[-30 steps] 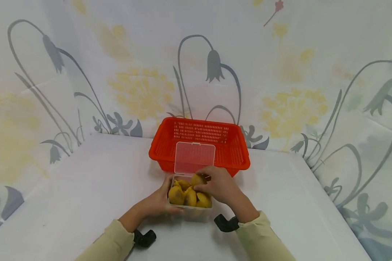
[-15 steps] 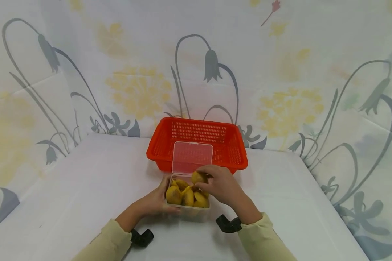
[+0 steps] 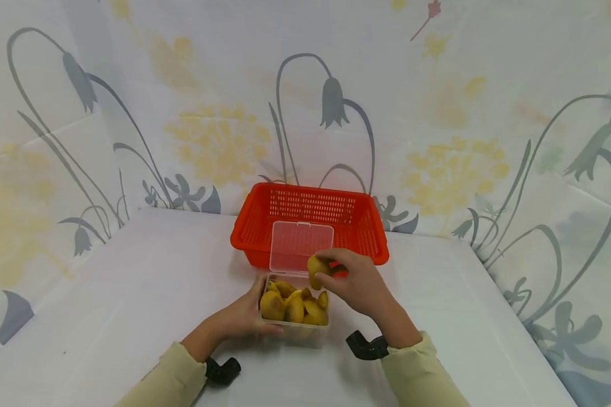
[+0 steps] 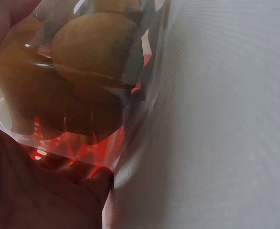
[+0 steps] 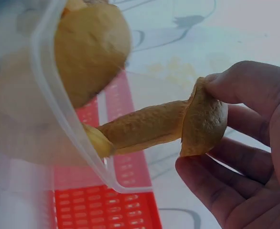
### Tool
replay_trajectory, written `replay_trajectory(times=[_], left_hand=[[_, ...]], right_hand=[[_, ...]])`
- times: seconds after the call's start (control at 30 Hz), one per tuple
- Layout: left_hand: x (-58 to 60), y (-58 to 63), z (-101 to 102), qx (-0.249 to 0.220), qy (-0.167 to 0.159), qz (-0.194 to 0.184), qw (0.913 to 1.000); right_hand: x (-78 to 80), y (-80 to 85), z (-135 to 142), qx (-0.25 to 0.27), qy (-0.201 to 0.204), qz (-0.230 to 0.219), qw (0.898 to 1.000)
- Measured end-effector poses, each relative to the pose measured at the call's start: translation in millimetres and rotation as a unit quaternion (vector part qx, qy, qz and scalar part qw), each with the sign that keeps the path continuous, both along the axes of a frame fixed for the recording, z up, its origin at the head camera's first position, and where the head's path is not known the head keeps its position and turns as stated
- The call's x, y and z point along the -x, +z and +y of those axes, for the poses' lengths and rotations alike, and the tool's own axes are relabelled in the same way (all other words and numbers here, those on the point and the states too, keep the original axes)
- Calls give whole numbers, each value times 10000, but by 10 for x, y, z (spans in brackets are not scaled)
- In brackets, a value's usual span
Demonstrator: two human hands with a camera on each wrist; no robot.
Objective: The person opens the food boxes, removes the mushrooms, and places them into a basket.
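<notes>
My right hand [image 3: 356, 277] pinches a yellow-brown mushroom [image 3: 317, 272] by its cap, just above the box's back right corner. In the right wrist view the mushroom's cap [image 5: 204, 124] sits between thumb and fingertips, and its stem points toward the box rim. A clear plastic box [image 3: 300, 338] stands on the table with several more mushrooms [image 3: 294, 310] inside. The left hand [image 3: 245, 316] grips the box at its left side, thumb along the near wall. Through the clear wall, the left wrist view shows mushrooms [image 4: 94, 52] close up. The box's lid [image 3: 301, 243] is flipped up at the back.
Behind the box stands a red perforated basket [image 3: 313, 204], against the patterned backdrop; the raised lid overlaps its front. White cloth [image 3: 158, 271] covers the table. Black curved pieces are worn at the left wrist [image 3: 223, 371] and the right wrist [image 3: 368, 346].
My right hand has lifted the mushroom up and slightly right, from among the others to above the box. The left hand still holds the box in the same place.
</notes>
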State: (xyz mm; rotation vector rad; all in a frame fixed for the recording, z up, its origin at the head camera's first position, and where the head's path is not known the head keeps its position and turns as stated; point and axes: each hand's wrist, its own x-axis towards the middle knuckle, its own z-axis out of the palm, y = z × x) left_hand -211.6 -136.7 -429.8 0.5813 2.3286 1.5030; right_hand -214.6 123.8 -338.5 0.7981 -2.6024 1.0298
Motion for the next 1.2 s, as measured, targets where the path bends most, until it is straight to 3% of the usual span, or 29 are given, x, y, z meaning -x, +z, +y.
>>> replay_trajectory(times=[0.5, 1.2], left_hand=[[53, 31, 36, -17, -79, 49, 10000], [11, -1, 13, 29, 3, -55, 10000]], right_hand=[[100, 136, 285, 667, 185, 295, 9972], [181, 123, 469, 1205, -344, 266, 9918]])
